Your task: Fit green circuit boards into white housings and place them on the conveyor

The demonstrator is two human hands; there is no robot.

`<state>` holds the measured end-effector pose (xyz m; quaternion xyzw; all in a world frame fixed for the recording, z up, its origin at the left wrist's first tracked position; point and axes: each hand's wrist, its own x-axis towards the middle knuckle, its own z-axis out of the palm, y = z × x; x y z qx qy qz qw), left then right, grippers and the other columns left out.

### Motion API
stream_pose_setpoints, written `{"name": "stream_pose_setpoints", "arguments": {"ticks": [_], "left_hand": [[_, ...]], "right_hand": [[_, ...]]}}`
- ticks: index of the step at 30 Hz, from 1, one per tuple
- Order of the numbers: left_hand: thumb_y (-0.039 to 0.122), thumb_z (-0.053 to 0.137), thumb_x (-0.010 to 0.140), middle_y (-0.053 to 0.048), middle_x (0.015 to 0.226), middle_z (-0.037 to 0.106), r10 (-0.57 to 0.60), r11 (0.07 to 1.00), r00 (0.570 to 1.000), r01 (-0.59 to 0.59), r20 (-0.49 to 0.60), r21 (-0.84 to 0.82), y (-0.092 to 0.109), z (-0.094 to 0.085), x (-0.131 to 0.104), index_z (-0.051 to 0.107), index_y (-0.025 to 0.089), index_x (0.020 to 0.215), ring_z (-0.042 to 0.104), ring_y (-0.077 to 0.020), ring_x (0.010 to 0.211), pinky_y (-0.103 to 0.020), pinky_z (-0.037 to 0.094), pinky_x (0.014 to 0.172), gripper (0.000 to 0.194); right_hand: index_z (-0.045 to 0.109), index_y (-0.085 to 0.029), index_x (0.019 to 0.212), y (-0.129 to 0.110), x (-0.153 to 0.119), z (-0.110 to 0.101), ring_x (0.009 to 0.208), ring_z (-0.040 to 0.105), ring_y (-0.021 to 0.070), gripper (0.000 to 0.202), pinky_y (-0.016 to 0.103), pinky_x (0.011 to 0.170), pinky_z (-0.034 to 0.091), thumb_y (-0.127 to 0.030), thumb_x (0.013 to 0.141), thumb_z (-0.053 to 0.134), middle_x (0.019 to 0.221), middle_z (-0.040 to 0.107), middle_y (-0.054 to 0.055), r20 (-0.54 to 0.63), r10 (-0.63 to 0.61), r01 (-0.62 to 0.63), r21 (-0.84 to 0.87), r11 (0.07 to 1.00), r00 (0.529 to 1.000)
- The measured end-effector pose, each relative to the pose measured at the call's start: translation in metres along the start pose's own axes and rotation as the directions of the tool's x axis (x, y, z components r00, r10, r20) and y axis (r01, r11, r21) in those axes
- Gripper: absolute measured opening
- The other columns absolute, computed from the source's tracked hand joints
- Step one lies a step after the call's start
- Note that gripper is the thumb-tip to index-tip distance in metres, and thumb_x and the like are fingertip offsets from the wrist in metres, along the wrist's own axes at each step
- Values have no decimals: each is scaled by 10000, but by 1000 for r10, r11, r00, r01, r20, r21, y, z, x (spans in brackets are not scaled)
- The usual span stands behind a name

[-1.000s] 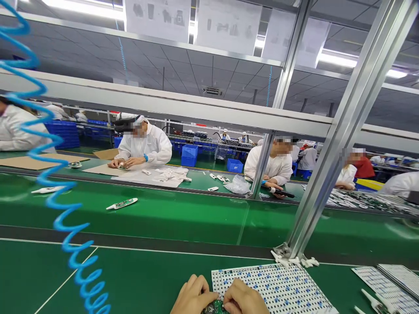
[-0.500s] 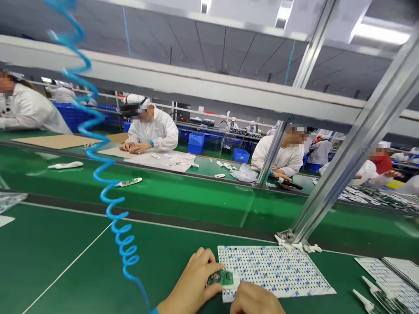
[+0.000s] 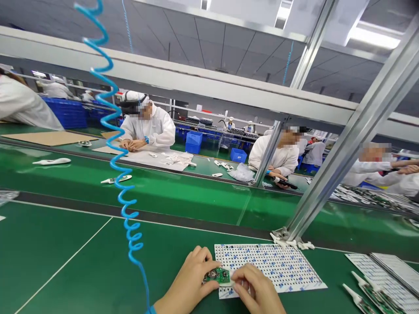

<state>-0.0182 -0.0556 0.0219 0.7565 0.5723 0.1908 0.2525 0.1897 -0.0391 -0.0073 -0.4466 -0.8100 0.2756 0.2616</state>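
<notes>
Pinching green circuit board (image 3: 218,275) between left hand (image 3: 188,283) fingers, right hand (image 3: 258,290) fingers gripping its end

No text or label can be read.

One head-worn view looks forward across the green bench (image 3: 81,261), hands near its bottom edge

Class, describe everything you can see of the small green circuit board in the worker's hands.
The small green circuit board is a flat, roughly rectangular piece carrying tiny silvery and dark components. It lies nearly level just above the green bench, at the near-left edge of the white dotted sheet. The left hand pinches its left end; the right hand touches its right end.
</notes>
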Motion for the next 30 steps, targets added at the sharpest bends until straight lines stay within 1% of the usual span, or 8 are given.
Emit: {"name": "stream_pose_setpoints", "arguments": {"ticks": [6,10,14,16,18,22,25,30], "left_hand": [[219,668,836,-26,1033,514,-62,998,996,61,63,23,4,-5,3,645,313,1075,431,-250,990,-372,367,862,258],[185,635,787,-35,998,494,-91,996,991,89,98,28,7,-8,4,653,244,952,409,-239,966,-357,337,839,176],[152,588,727,-26,954,460,-98,995,987,98,124,9,6,-8,6,629,251,912,389,-233,938,-359,310,814,214],[144,580,708,-24,940,447,-101,995,988,101,120,3,5,-8,5,629,251,915,386,-232,927,-362,306,814,238],[136,578,698,-22,937,443,-102,995,988,104,119,-12,4,-7,5,636,262,951,388,-231,927,-365,309,821,288],[143,592,730,-22,948,455,-103,994,988,107,116,-29,6,-8,2,645,265,992,396,-230,942,-367,314,858,294],[179,615,762,-23,957,468,-106,994,988,109,117,-25,9,-10,1,646,248,940,398,-232,947,-360,321,858,193],[186,591,776,-22,946,467,-110,993,989,113,99,-18,10,-11,3,638,256,924,400,-233,932,-344,323,799,170]], "right_hand": [[673,-219,840,-2,46,13,685,565,162,186,243,636,418,-112,773,537,839,615,28,-28,27,-21,188,982,999],[676,-203,744,8,54,29,640,554,160,128,234,597,401,-154,755,558,766,631,28,-42,23,-9,306,952,999],[713,-216,822,24,52,39,653,582,180,153,242,581,405,-250,805,564,790,700,44,-47,6,13,394,919,999],[701,-221,867,29,50,41,641,583,176,151,243,559,398,-267,842,559,799,697,41,-95,-39,69,338,939,995],[666,-228,878,30,47,40,667,581,176,152,251,583,408,-249,896,517,783,672,29,-175,-168,202,202,958,970],[592,-217,885,29,40,34,701,534,178,228,302,656,410,-177,982,390,757,626,22,-238,-546,506,-210,836,803],[571,-199,890,29,36,32,656,506,170,190,303,603,380,-132,974,415,735,620,23,-238,-634,538,-364,760,736],[573,-184,878,24,32,32,619,508,171,190,307,562,378,-193,986,418,717,610,35,-257,-646,522,-414,746,719]]}}
